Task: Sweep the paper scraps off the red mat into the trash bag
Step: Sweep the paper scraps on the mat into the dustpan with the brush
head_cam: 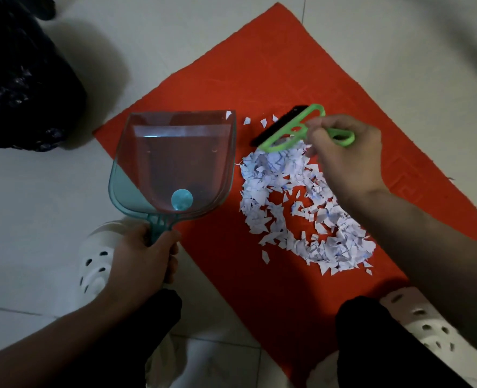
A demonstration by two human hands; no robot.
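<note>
1. One heap of white paper scraps (301, 214) lies on one red mat (273, 65), just beneath the right hand (346, 155), which grips one green brush (289, 126)
2. The left hand (142, 261) clasps one teal dustpan (175, 163) by its handle; one dark trash bag (22, 79) sits beyond it

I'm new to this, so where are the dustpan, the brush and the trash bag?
dustpan (175, 163), head view, middle of its clear pan.
brush (272, 147), head view, its green frame.
trash bag (22, 93), head view, its dark crinkled side.

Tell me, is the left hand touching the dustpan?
Touching. The head view shows the left hand curled round the dustpan handle.
</note>
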